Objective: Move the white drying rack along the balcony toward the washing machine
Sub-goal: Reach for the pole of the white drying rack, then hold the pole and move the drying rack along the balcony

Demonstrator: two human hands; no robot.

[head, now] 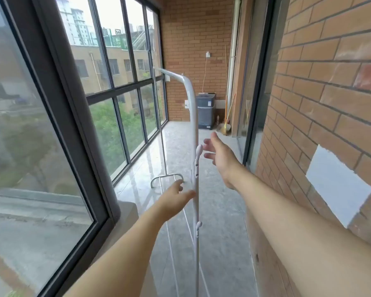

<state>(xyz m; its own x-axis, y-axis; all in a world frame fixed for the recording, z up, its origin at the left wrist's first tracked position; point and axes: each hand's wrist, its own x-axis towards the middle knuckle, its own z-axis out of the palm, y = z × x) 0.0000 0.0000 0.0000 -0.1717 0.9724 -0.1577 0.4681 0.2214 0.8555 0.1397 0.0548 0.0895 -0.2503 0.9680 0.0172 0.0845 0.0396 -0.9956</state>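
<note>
Ahead, a narrow brick-walled balcony with a glossy grey floor runs away from the viewer, tall dark-framed windows lining its left edge. A white metal drying rack stands mid-floor, its near upright pole rising between two bare outstretched arms. Left hand is open, fingertips touching or just beside the pole low down. Right hand is open too, fingers spread, just right of the pole, gripping nothing. A dark grey washing machine sits against the far wall, well apart from the rack.
</note>
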